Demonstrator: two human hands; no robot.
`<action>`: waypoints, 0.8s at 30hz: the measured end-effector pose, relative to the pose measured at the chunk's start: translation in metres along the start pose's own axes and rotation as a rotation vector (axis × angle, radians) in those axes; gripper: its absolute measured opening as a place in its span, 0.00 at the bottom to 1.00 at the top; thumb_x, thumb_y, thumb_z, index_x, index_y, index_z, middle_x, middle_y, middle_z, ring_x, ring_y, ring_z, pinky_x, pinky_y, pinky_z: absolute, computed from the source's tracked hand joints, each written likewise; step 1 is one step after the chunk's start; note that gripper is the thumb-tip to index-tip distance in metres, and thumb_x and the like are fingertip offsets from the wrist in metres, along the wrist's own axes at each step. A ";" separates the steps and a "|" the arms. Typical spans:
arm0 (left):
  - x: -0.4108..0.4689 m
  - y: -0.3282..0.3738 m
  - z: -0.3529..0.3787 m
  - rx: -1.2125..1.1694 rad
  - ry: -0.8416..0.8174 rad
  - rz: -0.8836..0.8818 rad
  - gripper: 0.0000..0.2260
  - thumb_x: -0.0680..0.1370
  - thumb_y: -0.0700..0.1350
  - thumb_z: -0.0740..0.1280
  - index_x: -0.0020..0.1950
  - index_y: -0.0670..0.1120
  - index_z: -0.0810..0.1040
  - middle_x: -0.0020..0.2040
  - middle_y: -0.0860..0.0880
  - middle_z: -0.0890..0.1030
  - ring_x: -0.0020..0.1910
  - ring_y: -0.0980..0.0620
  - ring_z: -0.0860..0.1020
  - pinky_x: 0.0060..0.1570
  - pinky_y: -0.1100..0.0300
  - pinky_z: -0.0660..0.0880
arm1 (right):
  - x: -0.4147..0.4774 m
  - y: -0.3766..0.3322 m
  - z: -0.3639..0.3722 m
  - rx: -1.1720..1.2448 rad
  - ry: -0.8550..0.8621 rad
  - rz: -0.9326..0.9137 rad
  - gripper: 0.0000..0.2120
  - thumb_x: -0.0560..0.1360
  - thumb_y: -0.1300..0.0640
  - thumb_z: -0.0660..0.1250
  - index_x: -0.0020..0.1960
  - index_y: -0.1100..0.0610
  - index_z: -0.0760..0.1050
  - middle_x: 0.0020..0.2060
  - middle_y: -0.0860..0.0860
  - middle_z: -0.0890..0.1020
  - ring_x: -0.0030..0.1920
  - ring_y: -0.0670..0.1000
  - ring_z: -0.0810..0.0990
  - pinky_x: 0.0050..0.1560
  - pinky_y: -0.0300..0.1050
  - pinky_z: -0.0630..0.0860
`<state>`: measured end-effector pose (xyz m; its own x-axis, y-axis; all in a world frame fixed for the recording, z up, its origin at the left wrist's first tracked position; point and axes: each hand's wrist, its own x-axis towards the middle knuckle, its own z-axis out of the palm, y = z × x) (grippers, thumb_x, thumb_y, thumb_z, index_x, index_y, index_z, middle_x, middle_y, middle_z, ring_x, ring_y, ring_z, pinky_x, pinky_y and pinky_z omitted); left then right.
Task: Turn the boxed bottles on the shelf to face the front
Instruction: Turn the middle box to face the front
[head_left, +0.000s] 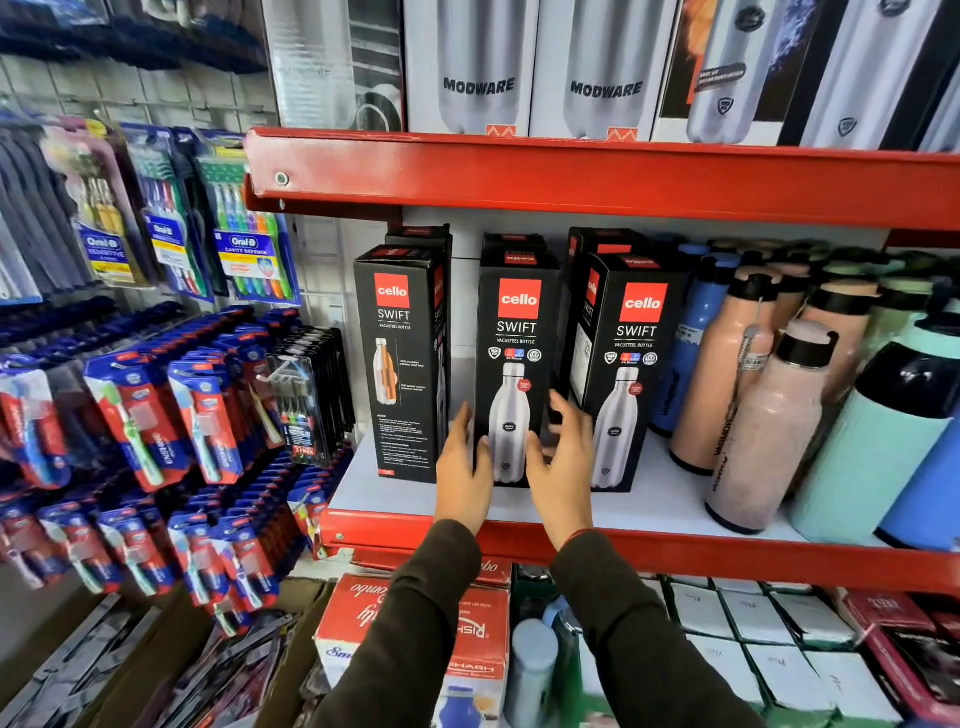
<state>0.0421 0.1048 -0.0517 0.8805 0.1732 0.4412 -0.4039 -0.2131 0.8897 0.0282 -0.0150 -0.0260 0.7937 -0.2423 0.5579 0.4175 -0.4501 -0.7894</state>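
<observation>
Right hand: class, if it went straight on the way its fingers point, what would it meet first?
Probably the middle cello box. The right hand points up and into the shelf along that box's right edge, with the right cello box just beyond; depth is unclear.

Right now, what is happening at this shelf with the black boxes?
A person is straightening boxed bottles on a red shelf. Both hands are at the middle box: the left hand on its left side, the right hand on its right side and front. That box and the right box show the front panel with the big bottle picture. The left box shows a panel with small text instead, so it probably needs turning. Loose bottles stand to the right.
</observation>
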 end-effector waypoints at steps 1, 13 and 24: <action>-0.003 0.002 -0.002 -0.005 0.018 0.029 0.23 0.83 0.41 0.60 0.78 0.47 0.61 0.75 0.49 0.69 0.75 0.52 0.67 0.74 0.56 0.64 | -0.003 -0.002 0.000 0.003 0.048 -0.024 0.25 0.78 0.62 0.66 0.73 0.49 0.66 0.65 0.49 0.70 0.61 0.51 0.76 0.62 0.52 0.77; 0.013 0.019 -0.074 0.018 0.432 0.176 0.21 0.84 0.45 0.54 0.77 0.44 0.62 0.76 0.48 0.65 0.75 0.55 0.62 0.73 0.65 0.57 | -0.020 -0.054 0.060 0.137 -0.288 -0.123 0.26 0.82 0.62 0.60 0.78 0.52 0.60 0.75 0.49 0.67 0.76 0.44 0.64 0.75 0.44 0.64; 0.034 -0.001 -0.114 -0.317 0.011 -0.211 0.20 0.85 0.55 0.46 0.62 0.58 0.76 0.51 0.65 0.84 0.53 0.73 0.78 0.48 0.80 0.70 | -0.018 -0.043 0.105 0.077 -0.419 0.117 0.33 0.77 0.68 0.59 0.79 0.53 0.54 0.71 0.50 0.69 0.65 0.40 0.66 0.52 0.13 0.59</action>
<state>0.0440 0.2209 -0.0242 0.9504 0.1926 0.2441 -0.2722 0.1363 0.9525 0.0427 0.0993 -0.0289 0.9418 0.0886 0.3243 0.3333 -0.3710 -0.8668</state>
